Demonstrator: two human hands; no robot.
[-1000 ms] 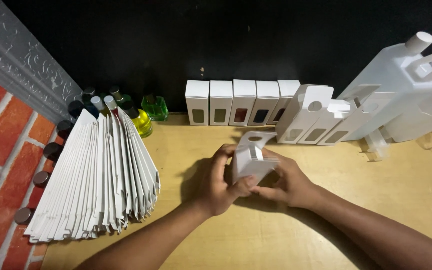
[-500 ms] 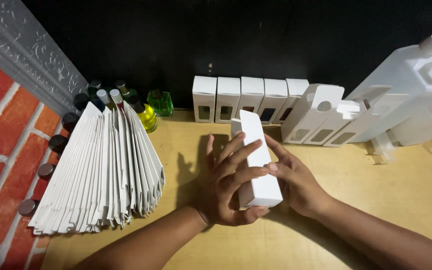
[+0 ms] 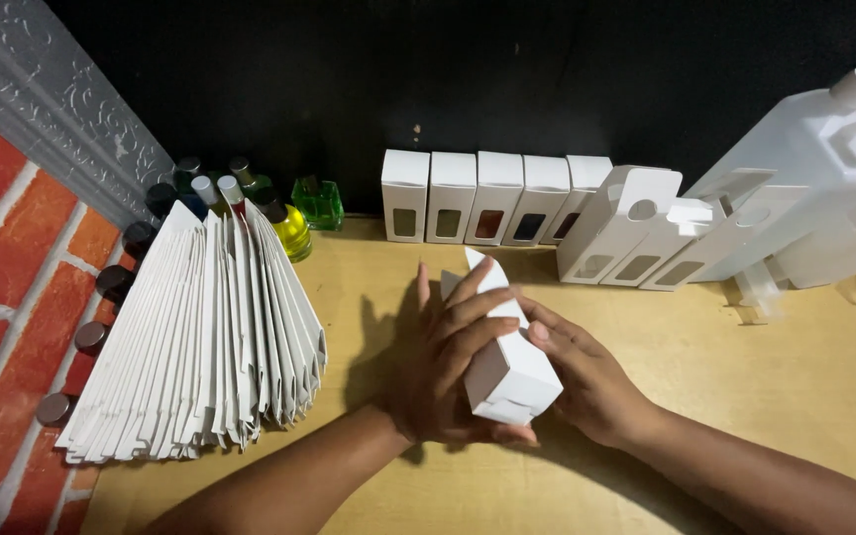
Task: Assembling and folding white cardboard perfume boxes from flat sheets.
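Both hands meet just below the middle of the view, clasped around one white box [image 3: 507,362] above the tan surface [image 3: 745,396]. The box is long and narrow, tilted so one end points toward 11 o'clock and the closed end toward 5 o'clock. The left hand [image 3: 443,372] lies over its top face with the fingers [image 3: 478,307] spread and laid flat across the card. The right hand [image 3: 587,381] cups the box from the 3 o'clock side, thumb pressed along its edge, the other fingers hidden beneath.

At 9 o'clock a fanned stack [image 3: 200,347] of flat white cartons stands on edge beside the brick wall [image 3: 12,297]. Behind the stack, at 11 o'clock, small bottles [image 3: 294,223] cluster together, some yellow and green, several with dark caps.

At 12 o'clock a row of five upright boxes [image 3: 487,198] with small windows stands against the black backdrop [image 3: 448,79]. Just to their right, toward 2 o'clock, more windowed boxes [image 3: 636,233] lean against each other with their top flaps open. Larger white folded shapes [image 3: 824,188] rest at 2 o'clock near the frame edge.
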